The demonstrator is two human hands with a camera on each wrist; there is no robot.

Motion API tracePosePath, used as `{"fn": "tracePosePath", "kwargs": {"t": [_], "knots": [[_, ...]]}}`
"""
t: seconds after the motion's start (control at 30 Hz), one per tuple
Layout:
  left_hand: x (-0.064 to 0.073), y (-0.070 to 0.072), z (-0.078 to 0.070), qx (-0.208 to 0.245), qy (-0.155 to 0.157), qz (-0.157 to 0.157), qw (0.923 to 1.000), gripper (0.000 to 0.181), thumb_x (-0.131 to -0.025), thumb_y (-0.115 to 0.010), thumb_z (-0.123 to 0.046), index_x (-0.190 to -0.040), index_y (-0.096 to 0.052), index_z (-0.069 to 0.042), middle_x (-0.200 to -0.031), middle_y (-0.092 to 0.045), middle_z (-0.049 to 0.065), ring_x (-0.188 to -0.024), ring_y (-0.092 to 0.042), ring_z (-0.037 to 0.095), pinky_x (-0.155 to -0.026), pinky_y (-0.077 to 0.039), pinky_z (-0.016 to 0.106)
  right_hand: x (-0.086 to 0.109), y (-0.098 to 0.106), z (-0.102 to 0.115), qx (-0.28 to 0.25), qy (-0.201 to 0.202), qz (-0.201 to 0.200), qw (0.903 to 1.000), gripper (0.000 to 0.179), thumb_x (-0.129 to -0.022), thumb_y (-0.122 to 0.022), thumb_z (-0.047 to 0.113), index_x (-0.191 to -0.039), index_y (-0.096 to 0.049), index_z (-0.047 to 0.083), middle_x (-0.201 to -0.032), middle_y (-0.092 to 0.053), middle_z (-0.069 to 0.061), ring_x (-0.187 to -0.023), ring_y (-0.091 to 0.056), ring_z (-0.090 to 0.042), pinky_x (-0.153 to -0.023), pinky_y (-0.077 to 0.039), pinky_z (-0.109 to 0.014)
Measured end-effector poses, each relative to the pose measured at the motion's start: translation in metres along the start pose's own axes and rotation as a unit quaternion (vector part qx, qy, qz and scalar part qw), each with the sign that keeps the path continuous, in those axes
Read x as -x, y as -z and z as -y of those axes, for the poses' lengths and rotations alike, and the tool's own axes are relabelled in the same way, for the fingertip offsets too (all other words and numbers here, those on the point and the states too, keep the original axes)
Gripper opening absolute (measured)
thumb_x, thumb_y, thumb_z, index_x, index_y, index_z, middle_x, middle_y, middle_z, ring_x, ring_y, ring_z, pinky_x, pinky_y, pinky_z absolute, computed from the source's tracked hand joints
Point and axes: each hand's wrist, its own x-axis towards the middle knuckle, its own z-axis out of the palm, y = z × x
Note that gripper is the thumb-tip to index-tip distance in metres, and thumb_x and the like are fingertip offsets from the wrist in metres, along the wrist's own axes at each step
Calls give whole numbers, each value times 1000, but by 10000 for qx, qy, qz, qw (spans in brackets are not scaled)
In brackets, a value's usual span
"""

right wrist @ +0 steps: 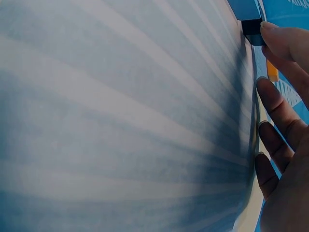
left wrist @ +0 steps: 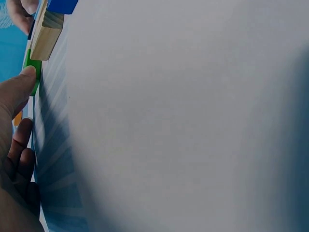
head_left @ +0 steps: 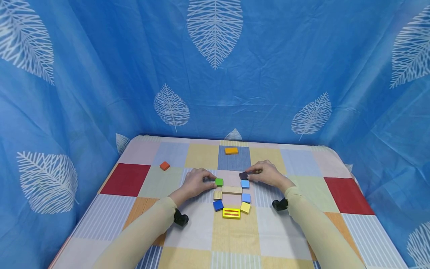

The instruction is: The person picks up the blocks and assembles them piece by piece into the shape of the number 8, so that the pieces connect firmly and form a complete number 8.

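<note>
In the head view, my left hand (head_left: 196,183) pinches a green block (head_left: 219,182) between thumb and index finger at the upper left of a ring of blocks. The left wrist view shows the thumb pressed on that green block (left wrist: 35,79). Across the ring, my right hand (head_left: 267,175) pinches a black block (head_left: 243,175) just behind a light blue block (head_left: 245,184). A long natural-wood block (head_left: 231,190) spans the ring's middle. Around it lie a small wooden block (head_left: 217,195), a dark blue block (head_left: 218,205), a yellow block (head_left: 245,207) and another light blue block (head_left: 246,198).
A yellow block with red stripes (head_left: 231,213) lies at the near end of the ring. Farther back is an orange block (head_left: 231,151); a red-orange block (head_left: 164,166) sits to the left. Blue leaf-print curtains (head_left: 215,93) enclose the patchwork-covered table (head_left: 235,235).
</note>
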Motion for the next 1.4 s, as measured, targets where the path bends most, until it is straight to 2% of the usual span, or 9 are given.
{"fn": "tracePosePath", "kwargs": {"t": [0.23, 0.67, 1.4], "knots": [[0, -1, 1, 15, -7, -10, 10000, 31, -89, -79, -42, -116, -77, -26, -117, -66, -5, -105, -49, 20, -95, -37, 43, 0, -1, 0, -37, -17, -19, 10000, 24, -91, -78, 36, -114, -79, 29, -111, -68, 8, -106, -45, -22, -91, -31, -46], [0, -1, 1, 22, -12, -17, 10000, 31, -90, -79, -43, -116, -76, -26, -117, -66, -5, -106, -50, 20, -95, -37, 44, 2, -2, 0, 1, 57, -100, 9999, 23, -91, -77, 40, -112, -79, 32, -109, -67, 10, -111, -46, -24, -95, -32, -51], [0, -1, 1, -7, -17, 35, 10000, 31, -90, -78, -42, -117, -76, -26, -118, -65, -6, -111, -51, 21, -98, -36, 46, 2, -1, 2, -78, 135, -110, 9998, 26, -90, -79, 34, -115, -79, 27, -110, -68, 7, -105, -45, -22, -92, -29, -46]]}}
